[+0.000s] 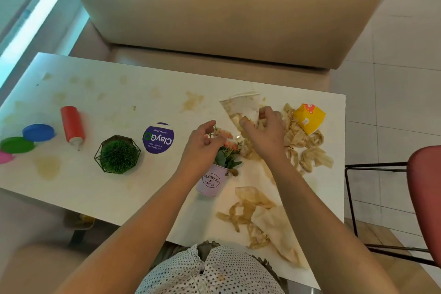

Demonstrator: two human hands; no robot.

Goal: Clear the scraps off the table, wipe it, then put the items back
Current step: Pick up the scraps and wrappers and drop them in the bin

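Stained crumpled napkins [307,148] lie on the right part of the white table [100,93], with a torn paper wrapper [241,107] and a tipped yellow paper cup [309,118] beside them. More soiled napkins [260,217] lie near the front edge. My right hand [265,131] has its fingers curled into the scraps at the wrapper's lower edge. My left hand [205,143] hovers with loosely curled fingers over the flowers of a small pink flower pot [211,182], holding nothing that I can see.
Left of the pot stand a round purple sign [158,138], a green plant in a wire holder [118,155], a lying red squeeze bottle [72,126] and blue [38,132], green [16,145] and pink lids. Brown stains dot the tabletop. A beige sofa [214,7] stands behind, a red chair [424,198] at right.
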